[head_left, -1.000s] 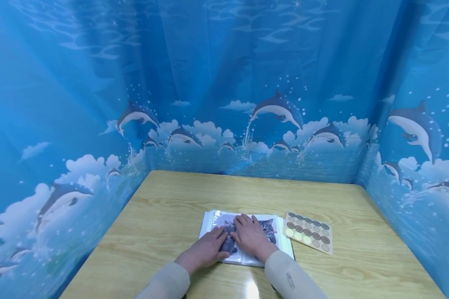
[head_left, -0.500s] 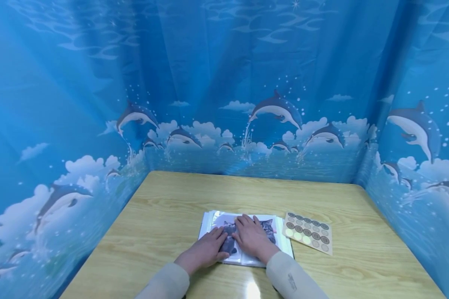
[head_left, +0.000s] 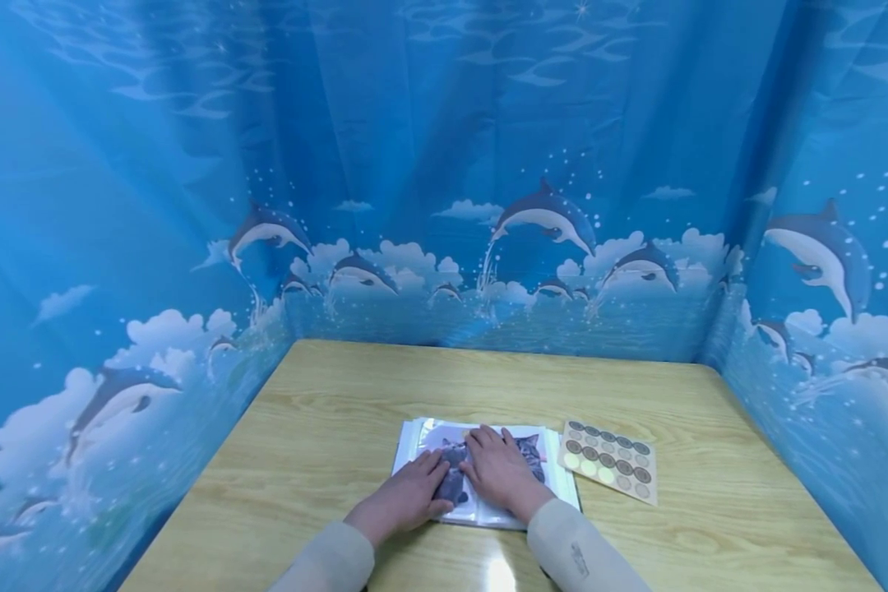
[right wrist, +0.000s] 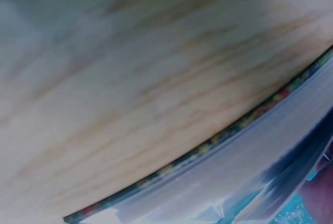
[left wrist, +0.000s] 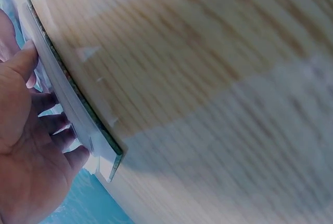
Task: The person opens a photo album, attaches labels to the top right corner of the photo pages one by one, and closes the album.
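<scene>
I judge pressing underway, album (head_left: 455,483) open | left grip (head_left: 407,492), right grip (head_left: 501,467) released | dotted sheet (head_left: 609,461) toward surface's (head_left: 718,460) right edge | remainder unclear

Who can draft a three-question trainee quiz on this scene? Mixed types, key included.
1. Multiple choice: where does the tan rectangular sheet with rows of dark and pale circles lie relative to the open, white-paged photo album?
A. To the person's left of it
B. To the person's right of it
C. Underneath the left page

2. True or false: only one hand is on the album.

3. Fill in the blank: the blue sea-print curtain behind the pale wood-grain table shows leaping ____.

Key:
1. B
2. False; the bare left hand and the bare right hand both rest on it.
3. dolphins
</scene>
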Available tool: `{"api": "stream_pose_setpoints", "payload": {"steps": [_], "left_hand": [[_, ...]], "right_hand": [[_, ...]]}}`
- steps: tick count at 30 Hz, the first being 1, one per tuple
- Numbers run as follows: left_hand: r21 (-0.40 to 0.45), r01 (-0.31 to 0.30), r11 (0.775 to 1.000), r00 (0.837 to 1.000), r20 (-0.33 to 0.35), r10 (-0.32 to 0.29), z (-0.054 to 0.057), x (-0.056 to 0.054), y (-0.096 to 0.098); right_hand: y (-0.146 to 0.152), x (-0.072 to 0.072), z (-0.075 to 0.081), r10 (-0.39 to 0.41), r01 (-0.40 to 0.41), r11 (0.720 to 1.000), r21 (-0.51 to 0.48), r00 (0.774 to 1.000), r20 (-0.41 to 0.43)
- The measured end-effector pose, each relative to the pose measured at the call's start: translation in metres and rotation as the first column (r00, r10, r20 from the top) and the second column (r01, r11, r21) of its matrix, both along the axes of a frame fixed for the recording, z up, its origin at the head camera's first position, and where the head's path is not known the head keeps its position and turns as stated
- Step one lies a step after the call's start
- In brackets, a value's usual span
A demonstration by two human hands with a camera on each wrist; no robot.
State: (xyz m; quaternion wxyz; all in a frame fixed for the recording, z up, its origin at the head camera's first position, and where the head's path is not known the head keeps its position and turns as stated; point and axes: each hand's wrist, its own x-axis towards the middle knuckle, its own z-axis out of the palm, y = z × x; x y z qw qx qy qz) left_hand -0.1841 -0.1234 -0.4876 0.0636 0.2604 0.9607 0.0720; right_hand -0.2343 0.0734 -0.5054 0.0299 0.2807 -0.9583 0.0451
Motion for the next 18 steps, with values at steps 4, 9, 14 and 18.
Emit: {"api": "stream_pose_setpoints", "payload": {"steps": [4, 9, 14, 18], "left_hand": [[-0.003, -0.007, 1.000, 1.000, 0.013, 0.007, 0.0020, 0.0010, 0.0004], [-0.003, -0.008, 1.000, 1.000, 0.012, 0.008, 0.0030, 0.0008, -0.0001], [0.003, -0.001, 1.000, 1.000, -0.001, 0.001, 0.0031, 0.0007, -0.0002], [0.002, -0.002, 1.000, 1.000, 0.001, 0.002, 0.0035, 0.0002, 0.0004]], "right_hand": [[0.0007, -0.0004, 0.0009, 0.000, 0.000, 1.000, 0.003, 1.000, 0.001], [0.0010, 0.0006, 0.0040, -0.001, 0.001, 1.000, 0.001, 1.000, 0.003], [0.0014, 0.0012, 0.0057, -0.003, 0.003, 1.000, 0.000, 1.000, 0.003], [0.0018, 0.0011, 0.0051, -0.005, 0.005, 1.000, 0.005, 1.000, -0.005]]}}
